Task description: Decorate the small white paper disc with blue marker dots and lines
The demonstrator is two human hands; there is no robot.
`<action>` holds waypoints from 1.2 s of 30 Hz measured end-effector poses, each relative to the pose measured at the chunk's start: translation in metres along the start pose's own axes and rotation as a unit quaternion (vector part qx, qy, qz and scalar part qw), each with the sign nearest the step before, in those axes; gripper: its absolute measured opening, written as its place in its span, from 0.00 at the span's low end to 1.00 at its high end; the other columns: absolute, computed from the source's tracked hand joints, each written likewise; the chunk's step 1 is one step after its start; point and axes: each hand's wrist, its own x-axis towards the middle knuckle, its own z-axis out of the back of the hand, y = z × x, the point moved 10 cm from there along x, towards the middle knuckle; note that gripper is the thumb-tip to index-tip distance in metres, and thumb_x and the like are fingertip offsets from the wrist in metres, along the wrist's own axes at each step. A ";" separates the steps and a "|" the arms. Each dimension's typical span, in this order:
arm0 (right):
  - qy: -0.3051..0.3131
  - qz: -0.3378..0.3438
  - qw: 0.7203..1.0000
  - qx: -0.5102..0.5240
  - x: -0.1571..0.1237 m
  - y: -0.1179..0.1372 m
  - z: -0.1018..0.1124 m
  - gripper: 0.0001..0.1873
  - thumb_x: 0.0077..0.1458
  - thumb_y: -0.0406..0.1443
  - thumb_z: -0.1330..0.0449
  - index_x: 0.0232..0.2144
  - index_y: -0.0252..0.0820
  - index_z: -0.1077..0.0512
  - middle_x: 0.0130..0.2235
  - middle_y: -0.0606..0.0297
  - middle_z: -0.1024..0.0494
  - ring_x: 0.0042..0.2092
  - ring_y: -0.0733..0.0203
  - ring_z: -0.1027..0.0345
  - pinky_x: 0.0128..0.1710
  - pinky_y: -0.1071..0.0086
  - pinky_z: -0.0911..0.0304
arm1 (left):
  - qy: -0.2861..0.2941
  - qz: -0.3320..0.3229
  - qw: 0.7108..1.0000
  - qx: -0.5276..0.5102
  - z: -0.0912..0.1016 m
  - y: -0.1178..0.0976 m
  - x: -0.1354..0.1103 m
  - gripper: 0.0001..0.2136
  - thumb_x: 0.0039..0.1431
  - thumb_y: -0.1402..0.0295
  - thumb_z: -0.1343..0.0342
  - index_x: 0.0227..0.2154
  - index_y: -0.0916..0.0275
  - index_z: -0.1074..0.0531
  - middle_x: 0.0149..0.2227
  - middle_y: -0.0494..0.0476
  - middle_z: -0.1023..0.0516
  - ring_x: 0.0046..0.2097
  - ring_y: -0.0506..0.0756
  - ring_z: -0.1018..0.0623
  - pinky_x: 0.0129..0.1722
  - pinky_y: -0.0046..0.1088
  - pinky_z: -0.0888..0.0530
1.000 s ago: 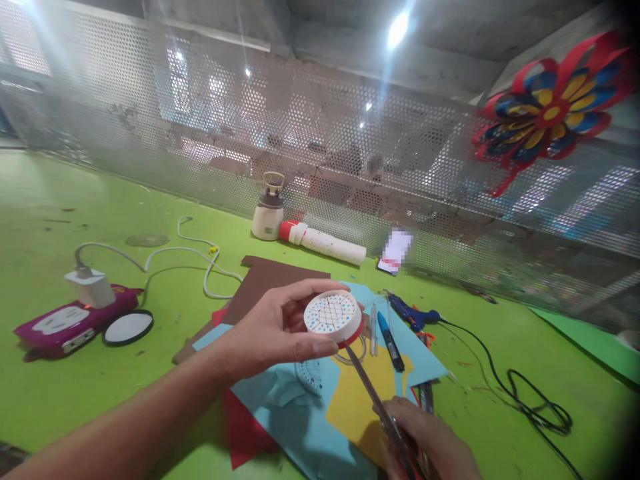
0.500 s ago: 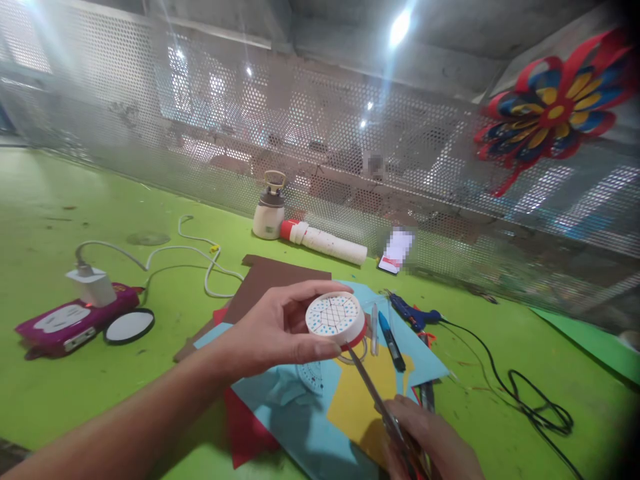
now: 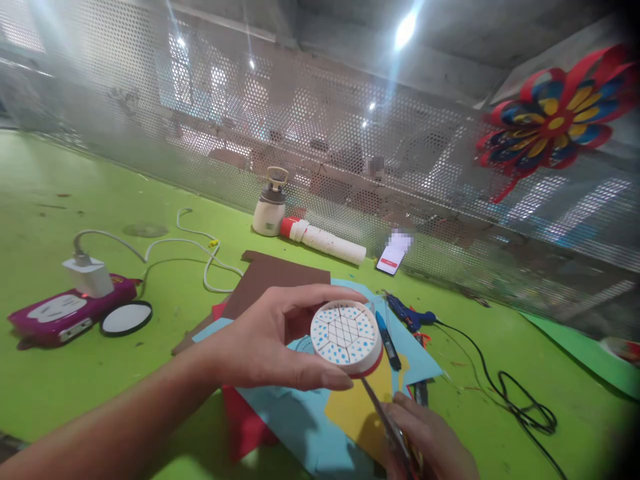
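Note:
My left hand [image 3: 270, 340] grips a shallow round white piece [image 3: 345, 333] by its sides, thumb in front and fingers behind. Its tilted face carries black crossing lines and blue dots, and a red band shows along its lower edge. My right hand [image 3: 433, 437] is closed on scissors [image 3: 383, 413], whose narrow metal blades point up at the underside of the round piece. Whether the tip touches it I cannot tell. Below both hands lie yellow paper [image 3: 350, 407], light blue paper [image 3: 300, 427] and red paper [image 3: 245, 420].
A blue marker [image 3: 389, 341] and a blue glue gun [image 3: 407, 313] with a black cord lie to the right. Behind stand a bottle [image 3: 270, 212], a white tube [image 3: 327, 241] and a phone [image 3: 393, 257]. A purple power strip [image 3: 55, 317] is at left, beside a perforated screen [image 3: 200, 133].
My left hand has brought the round piece slightly right, down and nearer, with its face turned more toward me. The scissors have stayed close beneath its rim.

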 end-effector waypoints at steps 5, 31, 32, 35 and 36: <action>0.015 0.017 0.999 0.036 -0.002 -0.005 -0.001 0.19 0.56 0.34 0.44 0.51 0.41 0.32 0.31 0.61 0.20 0.29 0.59 0.23 0.28 0.73 0.30 | 0.001 0.002 1.000 -0.011 0.001 0.001 0.000 0.30 0.40 0.83 0.32 0.49 0.60 0.25 0.45 0.57 0.19 0.47 0.58 0.21 0.47 0.30 0.25; 0.014 -0.091 0.993 0.076 -0.012 -0.015 -0.015 0.16 0.62 0.38 0.51 0.44 0.41 0.26 0.21 0.65 0.28 0.23 0.62 0.32 0.23 0.72 0.35 | -0.011 0.013 0.996 -0.082 -0.001 0.009 0.002 0.25 0.46 0.74 0.30 0.50 0.60 0.25 0.46 0.59 0.18 0.48 0.59 0.20 0.47 0.32 0.25; 0.017 -0.094 0.992 0.079 -0.012 -0.016 -0.015 0.16 0.63 0.39 0.51 0.44 0.42 0.26 0.21 0.65 0.28 0.24 0.62 0.32 0.23 0.73 0.35 | -0.010 0.014 0.996 -0.086 -0.001 0.010 0.003 0.25 0.46 0.74 0.30 0.50 0.60 0.25 0.45 0.59 0.18 0.48 0.59 0.20 0.47 0.32 0.25; 0.036 -0.100 0.990 0.088 -0.013 -0.021 -0.016 0.16 0.63 0.39 0.52 0.44 0.42 0.26 0.21 0.65 0.28 0.25 0.62 0.31 0.24 0.73 0.36 | -0.010 0.020 0.994 -0.103 -0.003 0.011 0.003 0.25 0.46 0.74 0.29 0.50 0.60 0.25 0.45 0.59 0.18 0.47 0.59 0.19 0.47 0.31 0.25; 0.054 -0.100 0.989 0.091 -0.013 -0.022 -0.019 0.16 0.63 0.39 0.51 0.44 0.42 0.26 0.22 0.65 0.27 0.25 0.62 0.31 0.24 0.73 0.36 | -0.011 0.023 0.994 -0.110 -0.003 0.012 0.003 0.25 0.45 0.75 0.29 0.49 0.60 0.25 0.45 0.59 0.18 0.46 0.58 0.19 0.47 0.31 0.25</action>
